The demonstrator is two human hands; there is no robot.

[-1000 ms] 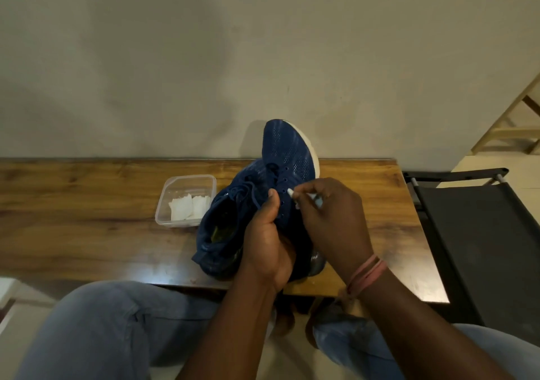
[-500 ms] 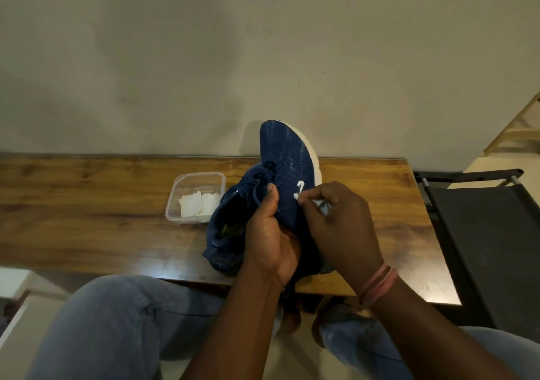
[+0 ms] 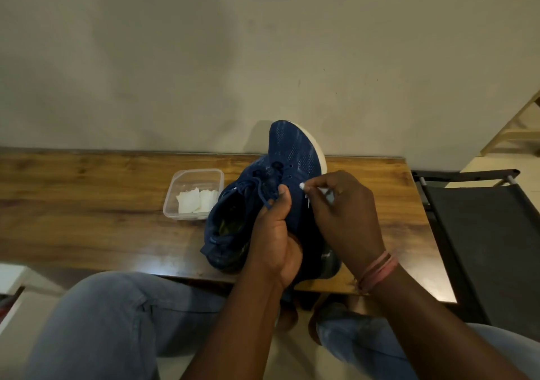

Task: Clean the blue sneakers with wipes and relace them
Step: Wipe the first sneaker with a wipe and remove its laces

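Two blue sneakers stand on the wooden table [image 3: 87, 192]. One blue sneaker [image 3: 295, 151] is tipped up with its toe and white sole pointing away from me. The second sneaker [image 3: 230, 222] lies beside it on the left, its opening facing me and its blue lace loose. My left hand [image 3: 277, 233] grips the tilted sneaker around its tongue, thumb pressed near the eyelets. My right hand [image 3: 342, 213] pinches the white tip of a lace [image 3: 302, 186] at the eyelets on the sneaker's right side.
A clear plastic tub [image 3: 193, 194] with folded white wipes [image 3: 197, 201] sits just left of the sneakers. A black folding chair [image 3: 479, 233] stands to the right of the table. My knees in jeans are under the table's front edge. A plain wall rises behind.
My right hand has shifted slightly with the white lace tip along the eyelets. The camera view drifted a little; my left hand keeps its grip on the sneaker.
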